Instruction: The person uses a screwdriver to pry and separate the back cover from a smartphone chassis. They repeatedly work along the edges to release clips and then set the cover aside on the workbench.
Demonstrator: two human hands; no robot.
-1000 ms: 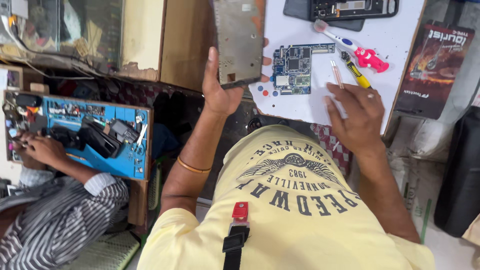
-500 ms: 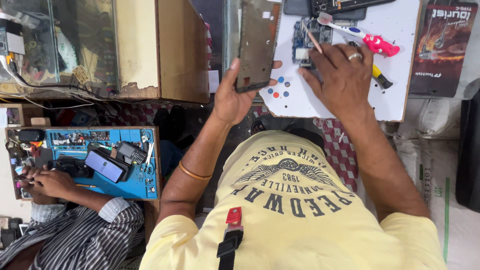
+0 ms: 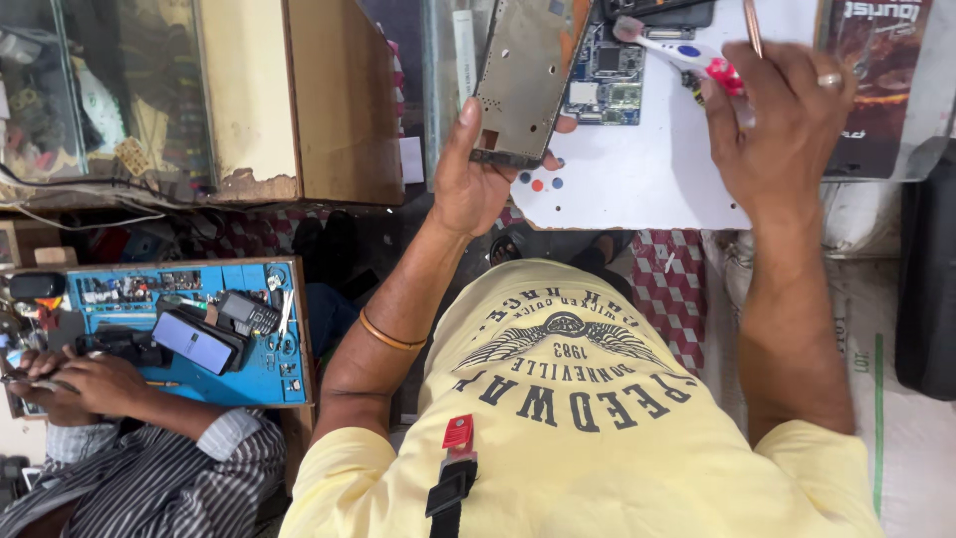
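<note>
**Phone frame in one hand, tools in the other**

The left hand [image 3: 476,184] grips a bare phone frame [image 3: 523,75] by its lower end, thumb on one edge and fingers wrapped round the other, holding it tilted up above the edge of the white work board [image 3: 637,189]. The right hand [image 3: 782,125] is closed around a toothbrush with a pink and white handle [image 3: 687,55], its bristled head pointing toward a green circuit board [image 3: 604,85] lying on the white board just beside the frame. A thin copper-coloured rod [image 3: 753,25] also sticks up from this fist; how it is pinched cannot be told. A ring sits on one finger.

At the lower left, another person's hands [image 3: 70,384] rest by a blue repair mat [image 3: 249,344] carrying a phone [image 3: 194,341].
</note>
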